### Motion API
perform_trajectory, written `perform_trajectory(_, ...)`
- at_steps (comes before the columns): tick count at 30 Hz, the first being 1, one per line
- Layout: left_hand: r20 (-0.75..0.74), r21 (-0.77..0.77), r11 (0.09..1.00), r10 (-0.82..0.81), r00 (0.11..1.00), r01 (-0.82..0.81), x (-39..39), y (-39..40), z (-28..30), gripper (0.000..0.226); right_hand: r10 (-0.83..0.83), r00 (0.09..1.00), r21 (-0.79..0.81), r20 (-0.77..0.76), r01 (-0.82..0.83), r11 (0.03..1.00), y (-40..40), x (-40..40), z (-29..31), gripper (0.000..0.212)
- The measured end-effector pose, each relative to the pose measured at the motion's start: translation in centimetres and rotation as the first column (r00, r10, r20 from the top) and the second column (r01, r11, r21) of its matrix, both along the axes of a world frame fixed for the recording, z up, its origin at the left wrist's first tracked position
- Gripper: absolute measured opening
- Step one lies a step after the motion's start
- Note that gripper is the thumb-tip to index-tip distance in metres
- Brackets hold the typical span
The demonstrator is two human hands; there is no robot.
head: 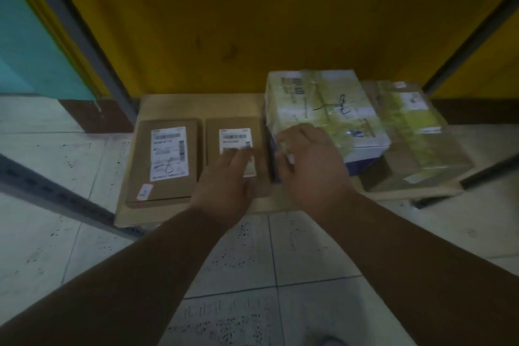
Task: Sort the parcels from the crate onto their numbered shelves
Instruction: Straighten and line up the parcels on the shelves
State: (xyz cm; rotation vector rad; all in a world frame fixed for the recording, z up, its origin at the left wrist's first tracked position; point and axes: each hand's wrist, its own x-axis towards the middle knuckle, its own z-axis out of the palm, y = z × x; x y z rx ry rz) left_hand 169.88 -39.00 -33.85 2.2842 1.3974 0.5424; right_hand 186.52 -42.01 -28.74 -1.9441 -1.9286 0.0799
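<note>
Low on the shelf board (196, 109), left-hand fingers (238, 153) lie flat on the middle parcel (236, 154).

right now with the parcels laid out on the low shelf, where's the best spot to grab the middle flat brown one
Probably by its near short edge, from the front. The middle flat brown parcel lies flat between the left brown parcel and the taped white box, so its long sides are crowded. The left hand already rests on its near end; fingers could hook under that edge at the shelf board front.
</note>
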Motion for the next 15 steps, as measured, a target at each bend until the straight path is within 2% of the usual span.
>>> perform_trajectory(2,0.146,-0.017,1.0,0.005,0.989,-0.003,2.5,0.8,1.0,0.054,-0.077,0.997,0.049,-0.005,0.077,0.996,-0.4,3.7,0.3,0.026)
perform_trajectory(4,0.204,-0.049,0.998,-0.016,0.979,0.026,4.4,1.6,1.4,0.059,-0.131,0.989,0.033,0.061,0.13,0.991,-0.6,7.2,0.1,0.036)
perform_trajectory(6,0.153,-0.069,0.997,-0.032,0.988,0.043,5.8,2.3,1.0,0.061,-0.179,0.972,-0.077,0.153,0.192,0.978,-0.6,10.5,-0.5,0.045)
perform_trajectory(9,0.093,-0.057,0.998,-0.016,0.996,0.021,6.8,2.9,0.5,0.046,-0.165,0.965,-0.261,0.206,0.217,0.941,-0.4,13.9,-1.3,0.054)
perform_trajectory(15,0.104,-0.058,0.998,0.037,0.994,-0.031,7.4,2.6,0.3,0.037,-0.195,0.968,-0.232,0.159,0.229,0.945,-0.2,14.1,-1.5,0.042)
